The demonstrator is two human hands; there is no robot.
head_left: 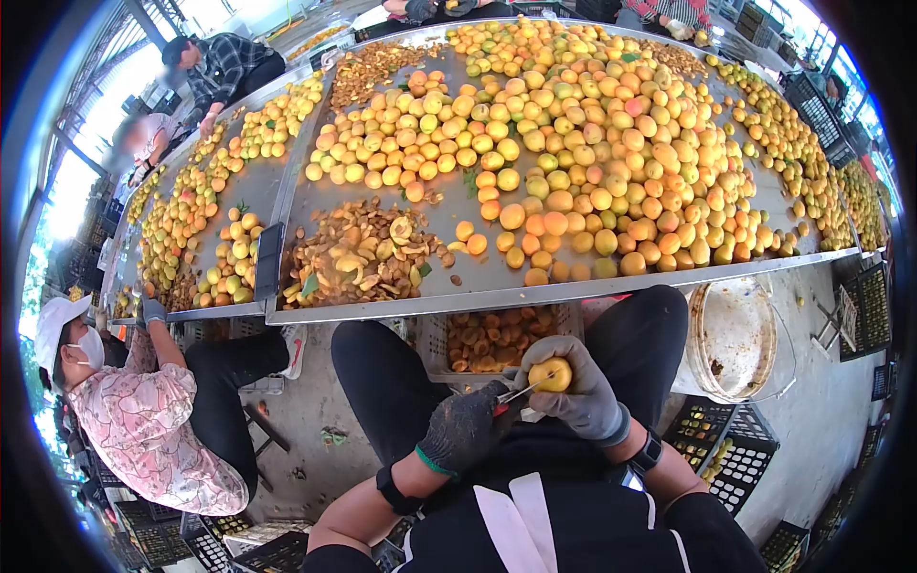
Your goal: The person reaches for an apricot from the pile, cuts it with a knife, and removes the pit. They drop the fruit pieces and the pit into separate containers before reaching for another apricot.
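My left hand (pixel 465 427), in a dark knit glove with green trim, is closed around a small knife (pixel 517 392). A bit of red shows at its handle, which the fingers mostly hide. The thin blade points right and meets the side of a yellow-orange apricot (pixel 550 375). In a grey glove, my right hand (pixel 585 399) is wrapped round that apricot and holds it up above my lap. Just beyond both hands, a crate (pixel 434 355) between my knees contains many cut apricot pieces (pixel 497 336).
A metal table (pixel 430 304) carries heaps of whole apricots (pixel 611 162) and a pile of pits and scraps (pixel 358 253). A stained white bucket (pixel 734 339) stands right of my knee, near black crates (pixel 735 458). A person in a pink patterned shirt (pixel 158 420) sits left; others work around the table.
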